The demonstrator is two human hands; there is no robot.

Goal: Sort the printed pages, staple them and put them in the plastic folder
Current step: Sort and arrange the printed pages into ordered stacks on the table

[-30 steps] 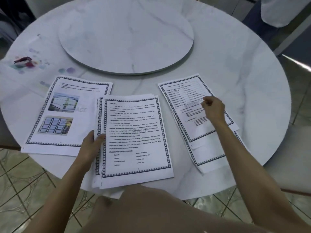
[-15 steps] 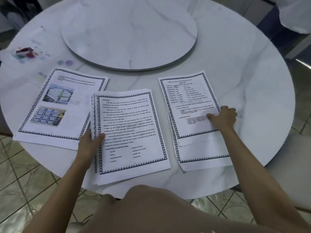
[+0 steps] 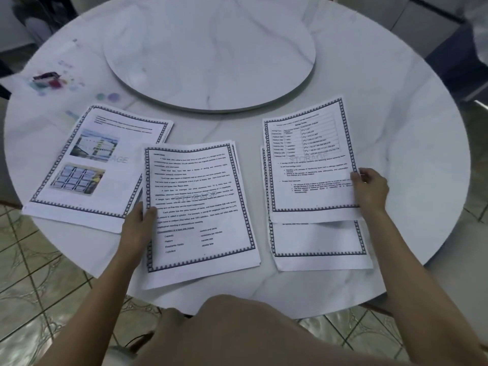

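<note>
3 piles of printed pages are lying on the round white desk (image 3: 396, 107), near its front edge. The left hand (image 3: 138, 224) is gripping the left edge of the middle pile (image 3: 198, 207), thumb on top of the text page and fingers under it. The right hand (image 3: 371, 190) is pinching the right edge of the top sheet (image 3: 311, 159) of the right pile (image 3: 319, 241), a page with a table and bullet lines; that sheet is sitting higher up than the sheets under it, leaving their lower part showing. The left pile (image 3: 89, 165), with 2 photos on its top page, is lying untouched, its right edge tucked under the middle pile. A turntable (image 3: 211, 54) is sitting at the desk's centre, well apart from the pages. Coloured smudges (image 3: 50, 80) are showing at the far left. No folder or stapler can be made out.
</note>
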